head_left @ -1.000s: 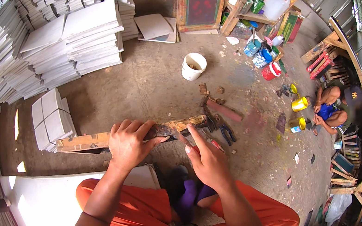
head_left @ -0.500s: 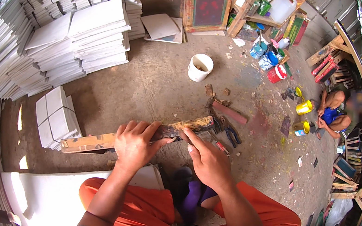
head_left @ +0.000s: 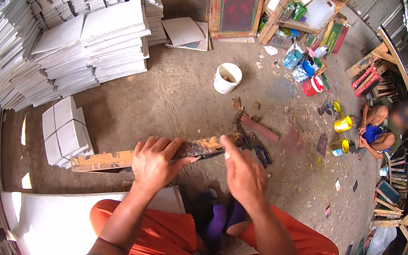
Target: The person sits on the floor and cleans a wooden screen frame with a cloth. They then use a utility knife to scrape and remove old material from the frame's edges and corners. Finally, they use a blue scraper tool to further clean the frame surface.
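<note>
**Wooden bar (head_left: 104, 160) clasped on the near side of the white bucket (head_left: 227, 79)**

Watching remotely, I see the left hand (head_left: 152, 164) wrapped around the bar, fingers over its top, thumb along the near side. The right hand (head_left: 244, 175) sits at its scuffed far end; I cannot tell whether it grips anything. Pliers (head_left: 263, 156) lie right of the bucket and nearer me; a strapped bundle (head_left: 66, 133) stands to its left.

The long wooden bar (head_left: 195, 149), tan on its left, dark with orange-brown patches on its right, slants on the near side of the white bucket (head_left: 224, 85).
</note>
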Tool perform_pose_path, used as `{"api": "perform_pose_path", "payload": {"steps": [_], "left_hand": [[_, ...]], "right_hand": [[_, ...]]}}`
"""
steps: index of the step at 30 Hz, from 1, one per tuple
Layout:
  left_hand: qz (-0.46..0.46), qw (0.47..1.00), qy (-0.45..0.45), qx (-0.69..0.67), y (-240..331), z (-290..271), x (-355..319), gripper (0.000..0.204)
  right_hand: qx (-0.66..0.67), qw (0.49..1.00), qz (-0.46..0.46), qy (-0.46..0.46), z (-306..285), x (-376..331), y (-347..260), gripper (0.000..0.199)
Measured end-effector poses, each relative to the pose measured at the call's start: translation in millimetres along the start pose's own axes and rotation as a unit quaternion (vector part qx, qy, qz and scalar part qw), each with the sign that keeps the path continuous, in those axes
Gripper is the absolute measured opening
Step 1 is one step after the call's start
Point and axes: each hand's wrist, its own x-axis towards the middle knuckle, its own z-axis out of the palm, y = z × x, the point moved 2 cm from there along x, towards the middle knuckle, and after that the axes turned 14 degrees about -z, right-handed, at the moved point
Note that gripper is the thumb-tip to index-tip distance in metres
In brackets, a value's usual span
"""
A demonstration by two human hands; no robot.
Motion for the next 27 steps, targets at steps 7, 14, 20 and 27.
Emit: {"api": "perform_pose_path", "payload": {"steps": [7,14,20,27], "left_hand": [[-0.005,1.0,-0.01,-0.009,-1.6,0.3,-4.6,0.05],[-0.001,1.0,-0.009,-0.01,0.5,2.3,-3.5,0.049],[0.004,1.0,-0.01,-0.007,2.7,-0.6,-2.1,0.05],[0.004,1.0,-0.01,0.0,2.2,1.2,-3.9,0.051]], "right_hand": [[0.187,0.977,0.069,-0.07,-47.4,16.2,2.0,0.047],[0.162,0.985,-0.011,-0.058,-0.1,-12.3,-10.6,0.052],[0.113,0.993,-0.017,-0.035,9.1,-15.9,-7.7,0.049],[0.101,0.994,0.01,-0.052,3.0,-13.4,-5.9,0.045]]}}
